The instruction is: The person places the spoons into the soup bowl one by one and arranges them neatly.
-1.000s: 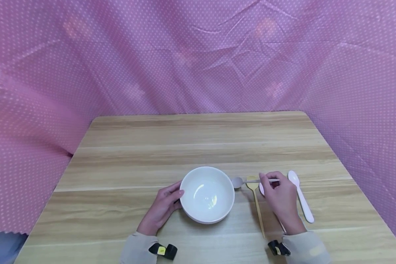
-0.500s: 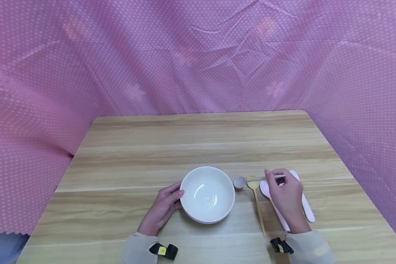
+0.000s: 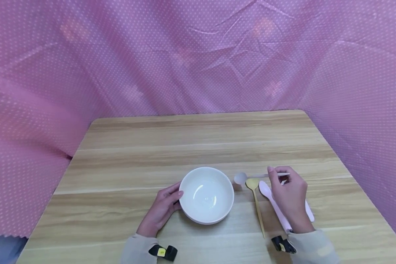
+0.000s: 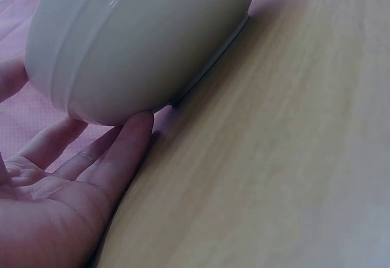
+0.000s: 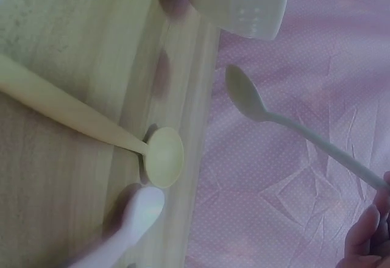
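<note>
A white bowl (image 3: pixel 206 194) stands on the wooden table (image 3: pixel 191 146) near its front edge. My left hand (image 3: pixel 165 205) rests against the bowl's left side with relaxed fingers (image 4: pixel 131 140) touching its wall (image 4: pixel 140 36). My right hand (image 3: pixel 288 194) pinches the handle of a pale grey spoon (image 3: pixel 250 177), held level just above the table with its head pointing at the bowl. In the right wrist view the grey spoon (image 5: pixel 292 128) hangs in the air beyond the bowl (image 5: pixel 244 0).
A yellow spoon (image 3: pixel 256 205) and a pink spoon (image 3: pixel 273 205) lie side by side right of the bowl, below the held spoon. A white spoon (image 3: pixel 309 213) lies partly hidden behind my right hand. Pink dotted cloth (image 3: pixel 198 55) surrounds the table.
My right hand has lifted the grey spoon slightly and drawn it to the right, uncovering the pink spoon. The left hand and bowl have stayed in place.
</note>
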